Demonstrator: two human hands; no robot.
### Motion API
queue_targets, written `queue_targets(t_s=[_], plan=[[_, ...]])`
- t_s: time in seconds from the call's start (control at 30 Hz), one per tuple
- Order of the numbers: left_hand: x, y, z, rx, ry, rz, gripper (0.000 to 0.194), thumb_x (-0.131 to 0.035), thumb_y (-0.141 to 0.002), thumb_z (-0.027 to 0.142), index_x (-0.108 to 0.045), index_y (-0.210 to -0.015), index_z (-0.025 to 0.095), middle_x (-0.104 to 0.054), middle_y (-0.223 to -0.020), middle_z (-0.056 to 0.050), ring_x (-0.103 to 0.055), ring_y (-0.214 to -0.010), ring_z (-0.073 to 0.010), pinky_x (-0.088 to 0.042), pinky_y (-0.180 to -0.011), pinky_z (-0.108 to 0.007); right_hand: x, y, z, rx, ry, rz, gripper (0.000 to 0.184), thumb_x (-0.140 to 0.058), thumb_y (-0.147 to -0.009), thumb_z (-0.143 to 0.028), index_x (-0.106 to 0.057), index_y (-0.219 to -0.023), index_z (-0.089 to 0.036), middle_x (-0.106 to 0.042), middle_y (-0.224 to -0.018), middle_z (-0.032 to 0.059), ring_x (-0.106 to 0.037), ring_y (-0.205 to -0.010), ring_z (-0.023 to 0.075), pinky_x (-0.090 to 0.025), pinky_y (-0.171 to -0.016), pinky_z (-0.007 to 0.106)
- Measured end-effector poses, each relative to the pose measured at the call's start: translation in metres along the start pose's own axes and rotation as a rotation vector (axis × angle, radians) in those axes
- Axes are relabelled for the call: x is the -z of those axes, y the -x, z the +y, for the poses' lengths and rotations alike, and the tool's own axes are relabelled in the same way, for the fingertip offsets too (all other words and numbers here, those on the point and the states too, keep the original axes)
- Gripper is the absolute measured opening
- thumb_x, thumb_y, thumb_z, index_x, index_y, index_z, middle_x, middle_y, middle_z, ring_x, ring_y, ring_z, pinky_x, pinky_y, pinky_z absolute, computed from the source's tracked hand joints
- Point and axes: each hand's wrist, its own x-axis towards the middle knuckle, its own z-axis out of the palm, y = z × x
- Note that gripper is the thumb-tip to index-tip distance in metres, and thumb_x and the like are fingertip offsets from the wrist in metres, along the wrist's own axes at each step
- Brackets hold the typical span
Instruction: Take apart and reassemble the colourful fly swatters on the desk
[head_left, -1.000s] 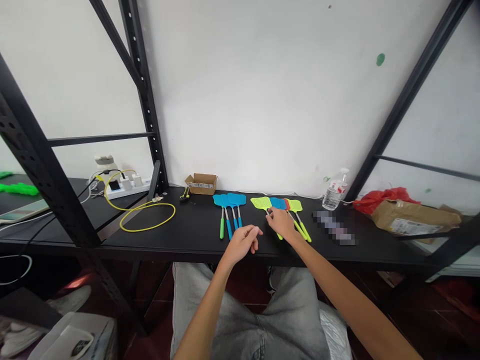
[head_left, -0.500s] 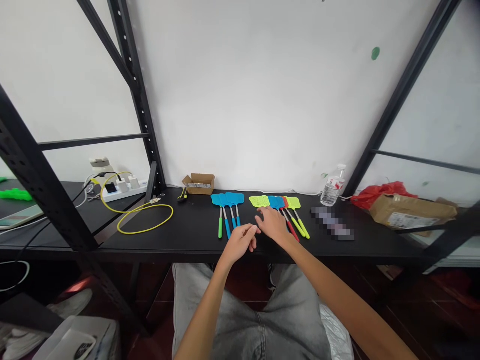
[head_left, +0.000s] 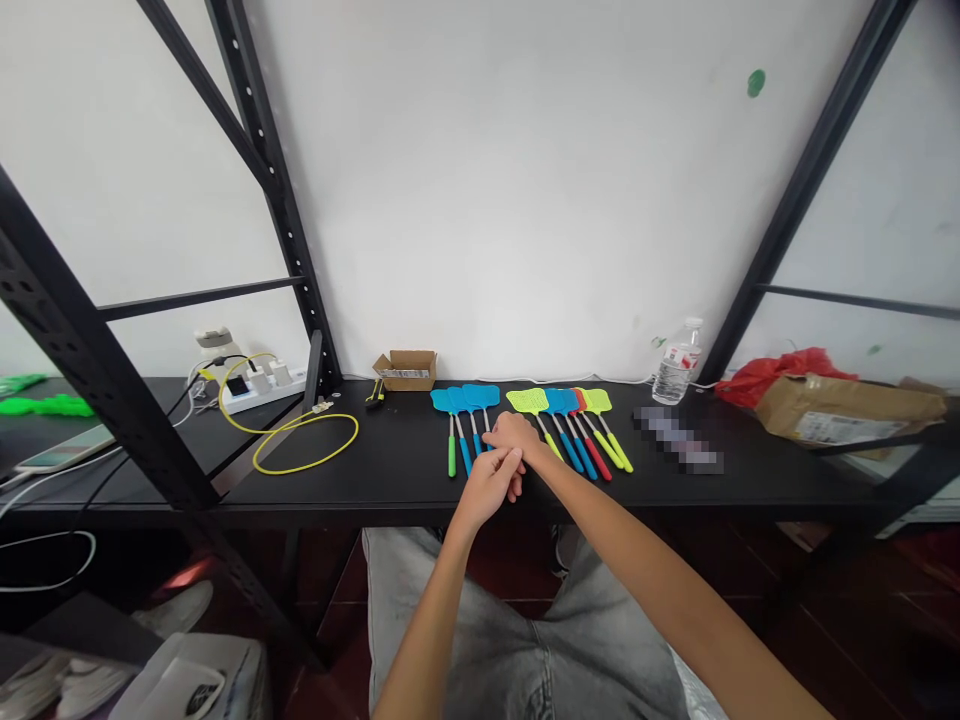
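My right hand reaches across to the left row of fly swatters, fingers bent down at the handle of the rightmost blue fly swatter. Whether they grip that handle I cannot tell. My left hand is loosely closed just in front, its thumb against or overlapping the right wrist; nothing shows in it. The left row holds blue-headed swatters, the outermost with a green handle. To the right lies a second row: a lime fly swatter, blue ones, a red handle and another lime swatter.
A small open cardboard box stands by the wall, a yellow cable loop and a power strip further left. On the right are a water bottle, a blurred item and a larger carton. Black shelf posts flank the desk.
My right hand has moved left, from over the right row to the right end of the left row. My left hand stays nearly in place. The view has shifted slightly.
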Motion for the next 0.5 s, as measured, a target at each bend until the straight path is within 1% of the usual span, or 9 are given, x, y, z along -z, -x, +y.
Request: queue_targets(t_s=[0.1, 0.17, 0.27, 0.33, 0.4, 0.43, 0.5], plan=[[0.000, 0.001, 0.002, 0.005, 0.007, -0.004, 0.045, -0.044, -0.094, 0.055, -0.056, -0.077, 0.016, -0.055, -0.051, 0.002, -0.050, -0.042, -0.0096, -0.039, -0.047, -0.020, 0.000, -0.005, 0.000, -0.008, -0.052, -0.040, 0.020, -0.065, -0.075, -0.037, -0.064, -0.068, -0.018, -0.069, -0.080, 0.0133, -0.067, -0.075, 0.0262, -0.043, -0.060, 0.030], [0.000, 0.002, 0.004, 0.004, 0.008, -0.001, 0.045, -0.043, -0.094, 0.055, -0.057, -0.078, 0.016, -0.055, -0.050, 0.002, -0.049, -0.041, -0.0093, -0.038, -0.047, -0.020, 0.000, -0.006, 0.002, -0.023, -0.204, -0.023, 0.023, -0.066, -0.072, -0.035, -0.058, -0.060, -0.018, -0.066, -0.070, 0.0125, -0.066, -0.070, 0.0263, -0.041, -0.057, 0.030], [0.000, 0.003, 0.007, -0.007, -0.019, 0.052, 0.045, -0.043, -0.094, 0.055, -0.056, -0.076, 0.016, -0.054, -0.048, 0.003, -0.045, -0.039, -0.0082, -0.035, -0.044, -0.019, 0.002, -0.002, 0.008, -0.026, -0.454, 0.029, 0.029, -0.056, -0.078, -0.035, -0.049, -0.054, -0.020, -0.058, -0.057, 0.0077, -0.061, -0.058, 0.0210, -0.039, -0.053, 0.028], [-0.001, 0.003, 0.007, -0.020, -0.036, 0.114, 0.043, -0.043, -0.094, 0.054, -0.056, -0.075, 0.017, -0.051, -0.046, 0.004, -0.041, -0.038, -0.0070, -0.031, -0.043, -0.019, 0.005, 0.003, 0.014, 0.001, -0.533, 0.037, 0.030, -0.045, -0.082, -0.035, -0.046, -0.056, -0.021, -0.054, -0.053, 0.0039, -0.055, -0.050, 0.0162, -0.039, -0.050, 0.027], [-0.002, 0.003, 0.006, -0.040, -0.028, 0.189, 0.040, -0.044, -0.093, 0.052, -0.055, -0.077, 0.017, -0.046, -0.045, 0.006, -0.037, -0.038, -0.0065, -0.027, -0.043, -0.019, 0.008, 0.010, 0.021, 0.036, -0.613, 0.042, 0.026, -0.038, -0.084, -0.035, -0.046, -0.063, -0.021, -0.051, -0.055, 0.0005, -0.050, -0.045, 0.0128, -0.038, -0.047, 0.025], [-0.003, 0.002, 0.005, -0.050, -0.015, 0.233, 0.039, -0.046, -0.093, 0.052, -0.054, -0.077, 0.018, -0.043, -0.044, 0.007, -0.034, -0.039, -0.0063, -0.025, -0.043, -0.019, 0.010, 0.014, 0.025, 0.059, -0.685, 0.045, 0.023, -0.038, -0.083, -0.035, -0.046, -0.068, -0.021, -0.050, -0.056, -0.0013, -0.048, -0.044, 0.0116, -0.037, -0.045, 0.025], [-0.004, 0.001, 0.003, -0.060, 0.011, 0.319, 0.037, -0.049, -0.091, 0.052, -0.051, -0.075, 0.018, -0.035, -0.045, 0.009, -0.030, -0.041, -0.0058, -0.021, -0.043, -0.019, 0.013, 0.022, 0.032, 0.119, -0.897, 0.046, 0.015, -0.041, -0.080, -0.034, -0.047, -0.076, -0.022, -0.045, -0.057, -0.0046, -0.043, -0.041, 0.0100, -0.032, -0.041, 0.023]])
